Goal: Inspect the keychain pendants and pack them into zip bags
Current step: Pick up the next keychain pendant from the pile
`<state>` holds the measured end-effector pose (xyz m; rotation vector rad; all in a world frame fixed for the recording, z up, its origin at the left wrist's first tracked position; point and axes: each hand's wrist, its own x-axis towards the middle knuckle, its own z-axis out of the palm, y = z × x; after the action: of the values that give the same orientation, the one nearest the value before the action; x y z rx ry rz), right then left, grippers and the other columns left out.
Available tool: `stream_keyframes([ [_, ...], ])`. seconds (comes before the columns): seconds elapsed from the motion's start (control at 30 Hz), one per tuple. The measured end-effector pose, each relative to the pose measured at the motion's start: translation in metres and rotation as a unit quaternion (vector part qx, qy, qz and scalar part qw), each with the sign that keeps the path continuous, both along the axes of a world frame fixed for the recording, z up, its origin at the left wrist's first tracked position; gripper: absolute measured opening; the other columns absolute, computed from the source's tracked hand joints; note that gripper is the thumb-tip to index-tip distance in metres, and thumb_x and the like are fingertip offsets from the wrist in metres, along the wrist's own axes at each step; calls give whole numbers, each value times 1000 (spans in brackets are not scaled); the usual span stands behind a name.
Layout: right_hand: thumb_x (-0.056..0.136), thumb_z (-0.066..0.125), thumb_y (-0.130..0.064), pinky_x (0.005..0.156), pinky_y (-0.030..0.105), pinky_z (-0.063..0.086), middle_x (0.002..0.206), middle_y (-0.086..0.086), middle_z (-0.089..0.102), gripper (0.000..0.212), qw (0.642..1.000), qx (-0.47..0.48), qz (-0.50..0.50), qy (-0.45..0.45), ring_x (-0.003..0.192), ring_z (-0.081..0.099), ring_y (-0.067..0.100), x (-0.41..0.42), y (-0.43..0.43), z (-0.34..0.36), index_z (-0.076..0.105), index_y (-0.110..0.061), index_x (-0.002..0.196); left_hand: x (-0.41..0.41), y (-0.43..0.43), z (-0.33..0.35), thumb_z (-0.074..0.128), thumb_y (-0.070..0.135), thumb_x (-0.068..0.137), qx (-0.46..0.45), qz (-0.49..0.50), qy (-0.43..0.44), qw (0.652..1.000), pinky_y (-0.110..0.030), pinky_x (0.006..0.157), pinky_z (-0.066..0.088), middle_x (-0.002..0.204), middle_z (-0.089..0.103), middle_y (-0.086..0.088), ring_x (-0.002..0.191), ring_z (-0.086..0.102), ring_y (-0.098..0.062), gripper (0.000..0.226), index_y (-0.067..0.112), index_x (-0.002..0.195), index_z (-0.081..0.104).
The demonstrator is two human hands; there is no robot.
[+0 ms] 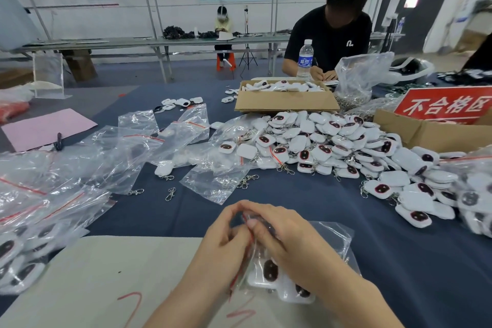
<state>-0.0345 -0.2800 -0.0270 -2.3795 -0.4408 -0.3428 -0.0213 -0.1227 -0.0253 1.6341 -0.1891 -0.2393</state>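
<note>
Both hands meet at the bottom centre over a clear zip bag (328, 241) with a red seal line. My left hand (221, 245) and my right hand (282, 234) pinch the bag's top edge together. Inside the bag lie white pendants (269, 273) with dark oval faces. A big heap of the same white keychain pendants (327, 141) covers the blue cloth to the right. Empty zip bags (149, 141) are spread across the left and middle.
Filled bags (18, 250) pile at the left edge. A cardboard box of pendants (285, 100) and a water bottle (304, 60) stand behind the heap, a red-signed box (431, 130) at right. Loose metal clasps (170, 193) lie ahead. A person in black writes across the table.
</note>
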Motion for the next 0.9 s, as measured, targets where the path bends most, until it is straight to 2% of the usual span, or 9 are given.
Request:
stream_keyframes([
  [0.07, 105, 46, -40, 103, 31, 42, 123, -27, 64, 34, 1000, 17, -12, -3, 112, 56, -4, 1, -1, 0, 54, -39, 138, -4, -3, 4, 48, 14, 93, -21, -35, 2, 999, -36, 87, 55, 101, 77, -4, 93, 71, -14, 40, 44, 109, 69],
  [0.13, 104, 47, -41, 103, 31, 43, 124, -29, 63, 33, 999, 29, -12, -3, 114, 56, -5, 1, -2, 0, 53, -42, 137, -2, -2, 4, 45, 6, 97, 6, -13, -46, 999, -17, 77, 51, 95, 77, 9, 85, 70, -1, 46, 43, 108, 71],
  [0.17, 104, 47, -42, 103, 31, 44, 122, -29, 63, 33, 999, 37, -8, 3, 114, 57, -4, 0, -1, 1, 53, -44, 136, 1, 0, 3, 44, 5, 99, 28, 15, -74, 997, -15, 73, 49, 91, 77, 11, 80, 68, 0, 46, 42, 107, 71],
  [0.3, 103, 46, -47, 101, 28, 45, 112, -31, 63, 32, 995, 89, -53, 15, 114, 55, -4, 2, -7, 4, 49, -54, 133, 15, 10, -9, 45, 12, 102, -6, 126, -94, 988, -36, 67, 48, 77, 74, -5, 67, 65, -18, 36, 37, 101, 71],
  [0.47, 103, 49, -32, 92, 12, 38, 118, -29, 61, 34, 978, 123, -167, -3, 116, 51, -9, 9, -34, 12, 58, -42, 134, 40, 30, -7, 45, 12, 104, 49, 182, -172, 967, -24, 57, 46, 66, 66, 1, 57, 55, -10, 34, 37, 97, 67],
  [0.57, 104, 47, -23, 99, 22, 38, 132, -13, 59, 37, 967, 104, -230, -14, 123, 51, 7, 18, -52, 16, 55, -29, 140, 52, 37, -6, 44, 11, 102, 74, 205, -180, 959, -30, 56, 40, 58, 53, 5, 53, 46, -12, 29, 31, 99, 65],
  [0.67, 103, 47, -18, 109, 39, 40, 148, 2, 48, 43, 956, 39, -290, -17, 132, 46, 23, 41, -72, 26, 48, -22, 146, 54, 38, -9, 45, 10, 100, 46, 209, -159, 964, -32, 56, 32, 58, 41, 1, 55, 36, -17, 30, 29, 97, 68],
  [0.8, 103, 43, -7, 123, 45, 21, 168, 14, 12, 62, 939, -170, -295, 53, 153, 15, 34, 82, -89, 35, 17, -12, 159, 58, 42, -9, 45, 8, 100, 11, 208, -136, 969, -29, 51, 30, 57, 40, 3, 52, 33, -14, 29, 26, 97, 69],
  [0.9, 99, 46, -3, 119, 47, 28, 165, 16, 19, 71, 917, -277, -277, 78, 150, 25, 34, 99, -96, 34, 10, -11, 160, 59, 43, -8, 45, 6, 100, 3, 206, -134, 969, -21, 43, 31, 54, 41, 3, 48, 34, -12, 29, 22, 96, 68],
])
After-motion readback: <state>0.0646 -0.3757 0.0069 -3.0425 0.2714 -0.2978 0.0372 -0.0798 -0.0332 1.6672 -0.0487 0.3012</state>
